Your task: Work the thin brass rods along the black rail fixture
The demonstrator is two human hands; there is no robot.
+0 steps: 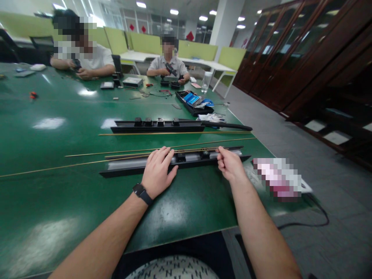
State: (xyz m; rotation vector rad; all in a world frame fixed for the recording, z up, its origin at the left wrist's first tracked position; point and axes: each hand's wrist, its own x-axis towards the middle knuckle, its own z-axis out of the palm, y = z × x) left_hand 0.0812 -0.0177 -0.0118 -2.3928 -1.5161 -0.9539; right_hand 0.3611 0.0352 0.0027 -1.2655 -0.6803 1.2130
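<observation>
A long black rail with a silvery inner channel lies across the green table in front of me. Small black blocks sit in its channel. Along its far edge runs a thin brass-coloured rod, pinched near its right end between the thumb and fingers of my right hand. My left hand, a dark watch on its wrist, lies with outstretched fingers across the rail and over the rod. Whether those fingers press on the rod is hidden.
Beyond lie loose brass-coloured rods and a second black rail with several blocks. Gloves and a black tool tray stand farther back. A blurred pink object is at the right edge. Two people sit across the table.
</observation>
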